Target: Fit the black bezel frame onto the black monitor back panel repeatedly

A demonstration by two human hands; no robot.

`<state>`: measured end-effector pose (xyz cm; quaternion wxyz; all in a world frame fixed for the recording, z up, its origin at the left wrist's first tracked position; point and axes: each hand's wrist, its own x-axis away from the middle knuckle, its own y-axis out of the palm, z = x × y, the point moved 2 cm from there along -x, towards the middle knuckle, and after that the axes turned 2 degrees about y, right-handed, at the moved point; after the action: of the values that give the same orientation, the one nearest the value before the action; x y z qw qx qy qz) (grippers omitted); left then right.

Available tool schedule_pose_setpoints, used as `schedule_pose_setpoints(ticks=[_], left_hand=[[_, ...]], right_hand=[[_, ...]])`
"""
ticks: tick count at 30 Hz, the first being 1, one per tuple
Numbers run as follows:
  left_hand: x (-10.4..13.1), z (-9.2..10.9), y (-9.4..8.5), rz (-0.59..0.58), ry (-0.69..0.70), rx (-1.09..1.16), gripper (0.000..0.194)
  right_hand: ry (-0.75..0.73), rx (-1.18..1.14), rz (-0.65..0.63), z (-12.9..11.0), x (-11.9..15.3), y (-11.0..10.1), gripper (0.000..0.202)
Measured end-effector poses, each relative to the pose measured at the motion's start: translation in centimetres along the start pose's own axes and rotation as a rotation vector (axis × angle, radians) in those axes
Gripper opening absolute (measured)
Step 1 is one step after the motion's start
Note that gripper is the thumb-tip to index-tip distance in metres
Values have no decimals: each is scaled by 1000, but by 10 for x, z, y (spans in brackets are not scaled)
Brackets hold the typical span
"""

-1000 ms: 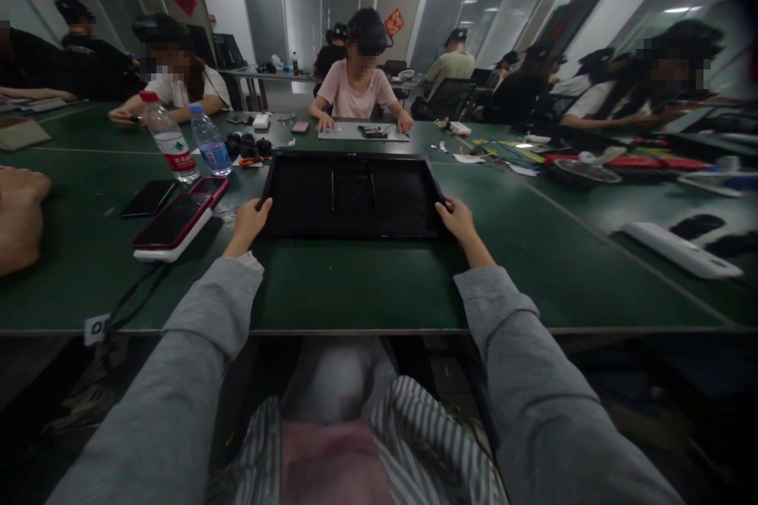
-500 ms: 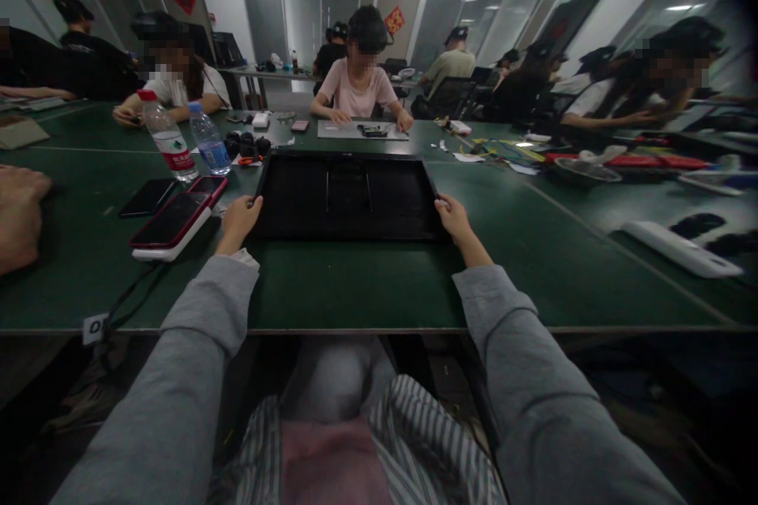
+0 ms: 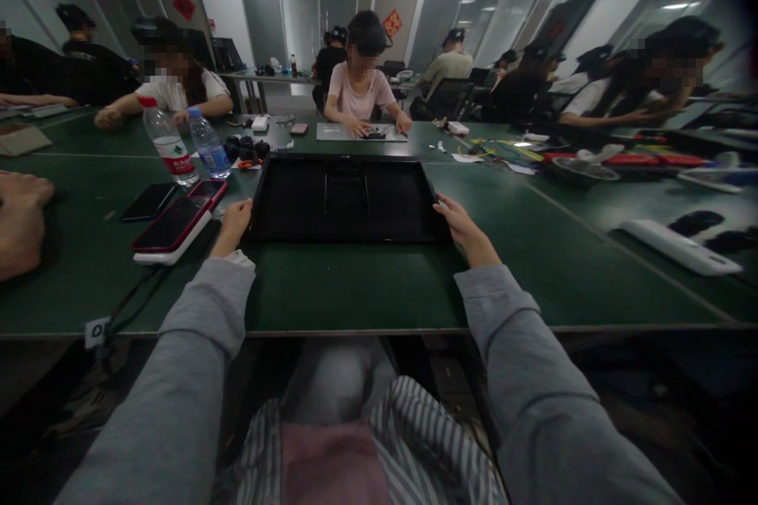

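Note:
A black rectangular tray [image 3: 290, 205] with a raised rim lies on the green table in front of me. Inside it, near the middle, is a thin dark frame-like piece [image 3: 347, 193], hard to make out against the black. My left hand [image 3: 235, 222] is closed on the tray's left edge. At the right edge, my right hand [image 3: 460, 222] grips the rim, its fingertips on the corner side. A phone with a red edge [image 3: 171, 225] rests on a white block left of my left hand.
Two bottles [image 3: 171, 146] [image 3: 208, 146] stand at the back left, beside a dark phone [image 3: 148, 202]. Another person's hand [image 3: 20, 221] rests far left. Across the green table [image 3: 355, 292] sits a person in pink [image 3: 361, 91]. A white bar [image 3: 678, 247] lies right.
Both my hands have shifted slightly on the tray's edges, and the right fingers look straighter. The tray has barely moved. The people opposite have moved their hands.

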<state>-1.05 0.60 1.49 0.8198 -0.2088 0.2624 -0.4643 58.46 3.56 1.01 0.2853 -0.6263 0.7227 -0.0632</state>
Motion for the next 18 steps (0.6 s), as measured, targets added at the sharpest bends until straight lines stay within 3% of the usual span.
schedule_pose_setpoints(ticks=[3,5,12,18], left_hand=[[2,3,-5,3,-25,-2,31],[4,5,-7,-8,-29,-19,31],[4,2,-6,-18,5,-28,31],[4,0,-5,100,-25,23,21]], right_hand=[[227,-157,-35,3,2,-3,71],[289,-214,-41,6,1,-4,77],[99,-188,55,7,-8,-1,77],[157,-257,167,3,-7,-6,75]])
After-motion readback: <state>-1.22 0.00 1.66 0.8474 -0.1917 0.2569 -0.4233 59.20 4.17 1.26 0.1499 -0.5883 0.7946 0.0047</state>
